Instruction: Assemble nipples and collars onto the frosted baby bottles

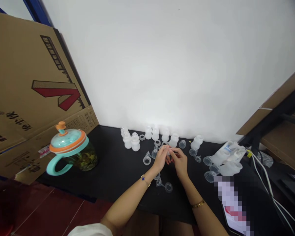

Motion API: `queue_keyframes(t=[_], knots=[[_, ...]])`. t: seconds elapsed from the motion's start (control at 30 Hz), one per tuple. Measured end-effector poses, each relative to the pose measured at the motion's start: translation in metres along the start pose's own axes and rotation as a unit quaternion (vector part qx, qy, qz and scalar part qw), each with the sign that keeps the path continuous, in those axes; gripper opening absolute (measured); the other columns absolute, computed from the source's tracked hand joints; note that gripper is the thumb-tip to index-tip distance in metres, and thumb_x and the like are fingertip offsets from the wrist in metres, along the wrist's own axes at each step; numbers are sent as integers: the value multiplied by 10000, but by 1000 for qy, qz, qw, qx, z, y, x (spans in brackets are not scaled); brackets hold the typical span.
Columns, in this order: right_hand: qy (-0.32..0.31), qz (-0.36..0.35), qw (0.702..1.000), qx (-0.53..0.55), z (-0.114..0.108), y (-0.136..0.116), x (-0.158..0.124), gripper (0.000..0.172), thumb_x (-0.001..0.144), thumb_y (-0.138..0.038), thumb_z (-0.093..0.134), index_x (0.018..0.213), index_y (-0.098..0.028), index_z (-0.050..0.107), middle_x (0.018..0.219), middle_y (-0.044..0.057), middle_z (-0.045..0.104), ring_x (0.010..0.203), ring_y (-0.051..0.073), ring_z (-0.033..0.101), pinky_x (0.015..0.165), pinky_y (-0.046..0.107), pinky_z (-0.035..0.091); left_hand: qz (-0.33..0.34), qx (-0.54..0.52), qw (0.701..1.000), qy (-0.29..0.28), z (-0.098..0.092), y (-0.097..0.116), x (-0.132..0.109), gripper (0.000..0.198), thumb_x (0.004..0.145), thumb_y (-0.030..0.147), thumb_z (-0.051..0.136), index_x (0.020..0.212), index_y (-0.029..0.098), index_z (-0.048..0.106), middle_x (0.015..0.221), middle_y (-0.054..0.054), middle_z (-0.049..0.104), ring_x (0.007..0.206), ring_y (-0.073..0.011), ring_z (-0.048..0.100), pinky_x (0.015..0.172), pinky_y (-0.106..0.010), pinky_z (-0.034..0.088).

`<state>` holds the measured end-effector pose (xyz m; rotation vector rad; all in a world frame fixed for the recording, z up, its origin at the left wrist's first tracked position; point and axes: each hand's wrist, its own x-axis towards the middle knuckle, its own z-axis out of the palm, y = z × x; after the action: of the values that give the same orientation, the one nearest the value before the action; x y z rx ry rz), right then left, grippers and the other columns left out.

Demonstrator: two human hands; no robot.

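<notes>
My left hand and my right hand meet above the black table, fingers closed and fingertips together. Between them is a small translucent piece, mostly covered by the fingers, so its exact kind is hidden. Behind the hands stand small white bottles, among them a bottle just beyond the fingertips. Around the hands lie clear plastic parts: a ring to the left, a funnel-shaped piece and a round cap nearer me, and a clear cup to the right.
At the left stands a big lidded jug with a turquoise handle, beside a large cardboard box. More white bottles line the wall. On the right are plastic bags, clear cups, white cables and a phone.
</notes>
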<state>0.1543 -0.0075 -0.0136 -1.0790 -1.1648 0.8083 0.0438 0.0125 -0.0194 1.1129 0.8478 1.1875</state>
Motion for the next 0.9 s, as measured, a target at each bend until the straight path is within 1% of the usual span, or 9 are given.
queue_keyframes(t=[0.1, 0.17, 0.27, 0.3, 0.4, 0.5, 0.7, 0.8, 0.9], knots=[[-5, -7, 1000, -19, -1, -2, 0, 282, 799, -480, 759, 849, -203, 737, 865, 39, 717, 548, 126, 548, 493, 266, 451, -14, -13, 1000, 12, 0, 2, 0, 645, 812, 796, 516, 909, 164, 602, 534, 32, 541, 421, -116, 508, 403, -223, 388], [-17, -14, 999, -31, -1, -3, 0, 272, 796, -463, 767, 914, -219, 738, 900, 36, 725, 577, 138, 582, 515, 269, 474, -33, -28, 999, 21, -1, 5, 0, 664, 799, 829, 497, 788, 171, 585, 493, 33, 512, 405, -113, 485, 415, -236, 393], [-47, -19, 998, -39, -2, -6, 0, 338, 794, -443, 770, 1071, -253, 740, 1093, 59, 718, 675, 161, 630, 516, 262, 492, -63, -55, 996, 14, -1, 9, -1, 686, 800, 846, 478, 680, 176, 565, 466, 31, 488, 404, -109, 466, 439, -251, 415], [-58, -20, 997, -41, -2, -6, 1, 350, 796, -437, 767, 1097, -259, 744, 1154, 67, 704, 711, 167, 639, 512, 257, 493, -71, -65, 995, 8, -1, 10, -2, 686, 803, 844, 478, 662, 178, 560, 464, 30, 486, 404, -107, 461, 441, -251, 416], [-92, -20, 995, -38, -3, -7, 1, 307, 809, -424, 753, 1064, -256, 777, 1235, 82, 675, 768, 177, 643, 508, 250, 499, -95, -95, 991, -3, -1, 12, -3, 683, 805, 841, 481, 606, 189, 519, 431, 40, 441, 388, -101, 427, 427, -245, 395], [-110, -8, 994, -11, -3, -8, 1, 293, 793, -431, 766, 1028, -258, 794, 1245, 86, 675, 733, 173, 635, 495, 261, 518, -117, -108, 987, -4, -2, 12, -2, 703, 804, 852, 455, 541, 199, 475, 387, 47, 381, 378, -98, 403, 427, -244, 382], [-96, 2, 995, 11, -2, -8, 1, 234, 745, -430, 809, 908, -263, 812, 1125, 74, 704, 625, 147, 617, 499, 288, 556, -122, -100, 987, -10, -3, 12, -2, 728, 799, 864, 426, 481, 208, 436, 373, 40, 362, 391, -101, 424, 449, -241, 399], [-79, 2, 997, 9, -3, -6, 2, 236, 744, -440, 808, 896, -260, 814, 1095, 75, 713, 615, 149, 617, 493, 292, 547, -118, -97, 988, -16, -1, 12, -3, 730, 812, 860, 410, 510, 198, 473, 406, 29, 406, 418, -103, 454, 453, -236, 406], [-55, 1, 998, 2, -4, -2, 4, 224, 747, -447, 802, 860, -254, 812, 1064, 70, 721, 599, 144, 601, 488, 291, 523, -113, -87, 989, -29, 1, 11, -4, 735, 819, 863, 404, 589, 179, 548, 445, 18, 463, 421, -103, 479, 440, -230, 407]])
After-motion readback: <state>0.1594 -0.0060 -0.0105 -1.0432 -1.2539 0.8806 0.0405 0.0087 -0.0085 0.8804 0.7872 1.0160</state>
